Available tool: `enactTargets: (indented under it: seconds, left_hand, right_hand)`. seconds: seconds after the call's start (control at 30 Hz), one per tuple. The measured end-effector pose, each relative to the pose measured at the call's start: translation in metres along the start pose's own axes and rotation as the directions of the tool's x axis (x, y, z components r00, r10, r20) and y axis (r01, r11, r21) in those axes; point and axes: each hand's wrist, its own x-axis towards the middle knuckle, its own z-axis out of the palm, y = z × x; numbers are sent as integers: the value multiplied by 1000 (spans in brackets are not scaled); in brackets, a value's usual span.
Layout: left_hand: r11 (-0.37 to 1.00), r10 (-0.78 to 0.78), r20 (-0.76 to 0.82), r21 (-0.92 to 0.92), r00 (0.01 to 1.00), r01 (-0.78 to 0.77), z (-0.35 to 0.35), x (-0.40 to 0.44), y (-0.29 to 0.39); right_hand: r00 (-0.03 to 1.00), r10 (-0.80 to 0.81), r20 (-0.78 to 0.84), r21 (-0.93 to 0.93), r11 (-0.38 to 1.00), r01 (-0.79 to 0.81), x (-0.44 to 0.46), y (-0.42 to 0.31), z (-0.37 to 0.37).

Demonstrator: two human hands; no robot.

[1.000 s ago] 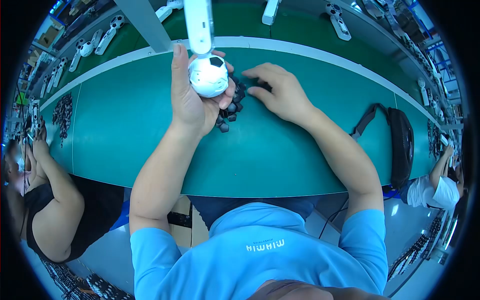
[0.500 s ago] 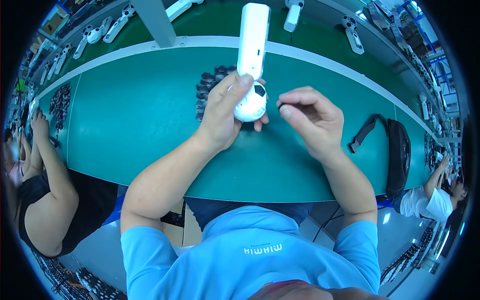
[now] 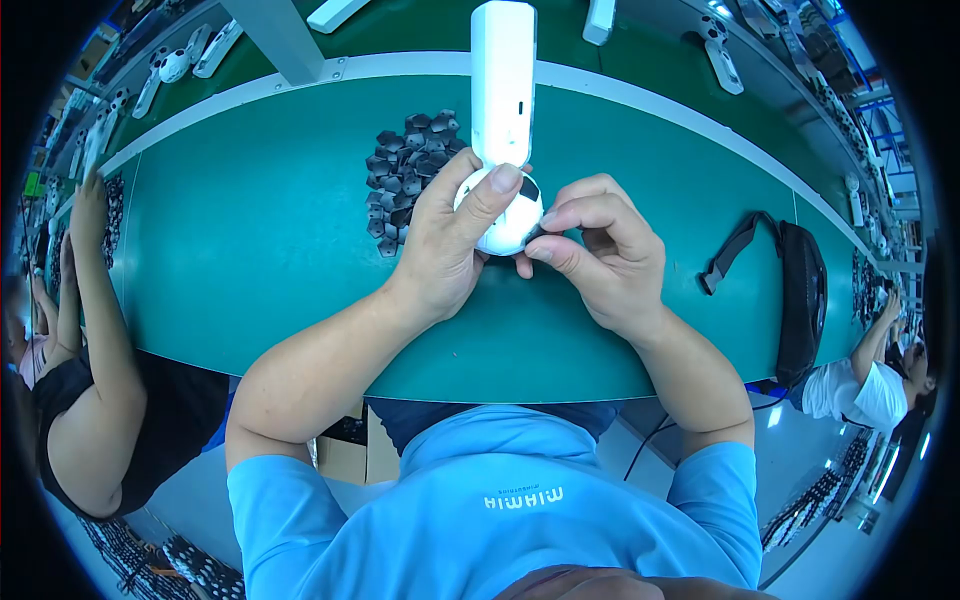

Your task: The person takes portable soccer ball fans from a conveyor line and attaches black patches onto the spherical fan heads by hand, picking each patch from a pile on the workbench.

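My left hand is closed around the neck and ball end of a white device, its thumb across the front. The device has a long flat body pointing away from me and a round soccer-ball head with a black patch. At the ball's right side, my right hand pinches a small black piece between thumb and forefinger, touching the ball or very close to it. Left of the device lies a pile of black pentagon-shaped pieces on the green table.
A black bag with a buckled strap lies at the table's right. Beyond the pale rail, similar devices lie on a green surface. A grey post rises at back left. Co-workers sit on both sides.
My right hand has moved left with the black piece, up to the ball's side. The view has shifted slightly, and more of the black pile shows. My left hand keeps its hold.
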Motion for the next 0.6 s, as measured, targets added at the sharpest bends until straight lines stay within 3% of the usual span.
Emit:
enactTargets:
  seconds: [0.03, 0.13, 0.3, 0.4, 0.6]
  left_hand:
    - [1000, 8, -4, -15, 1000, -8, 2, 0, 0]
    - [1000, 18, -27, 5, 999, -18, 11, 5, -5]
    - [995, 59, -34, 78, 998, -56, 10, 14, -22]
    - [996, 13, -33, 84, 999, -10, 9, 14, -19]
    - [996, -26, -20, 84, 999, 28, 13, 12, -20]
  right_hand:
    - [1000, -3, 5, -1, 1000, 3, 0, -1, 1]
    - [953, 300, -44, 459, 853, -247, -4, -3, 4]
    - [909, 415, -32, 517, 786, -340, -8, 0, -3]
    - [871, 492, -4, 366, 811, -456, -5, -7, -6]
    - [851, 525, 17, 308, 807, -504, -1, -18, -8]
